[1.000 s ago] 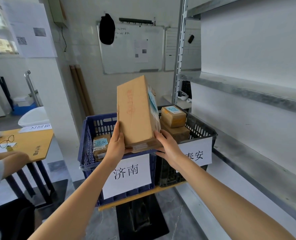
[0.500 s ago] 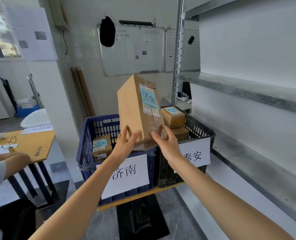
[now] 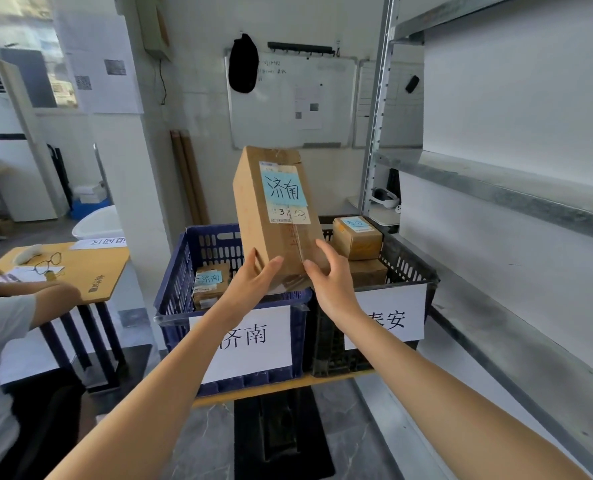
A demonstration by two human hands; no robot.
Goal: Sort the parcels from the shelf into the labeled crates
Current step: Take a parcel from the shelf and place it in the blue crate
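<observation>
The blue crate (image 3: 180, 271) is open on top, with one small parcel (image 3: 212, 282) lying in its left part. The tall parcel (image 3: 271, 230), gripped low by the left hand (image 3: 253, 285) and right hand (image 3: 333, 289), stands over its front right corner. Stacked parcels (image 3: 357, 237) rise above the black crate (image 3: 409, 268) rim. The shelf (image 3: 496, 192) closes off the right side, and a desk (image 3: 90, 268) stands well apart on the left.
</observation>
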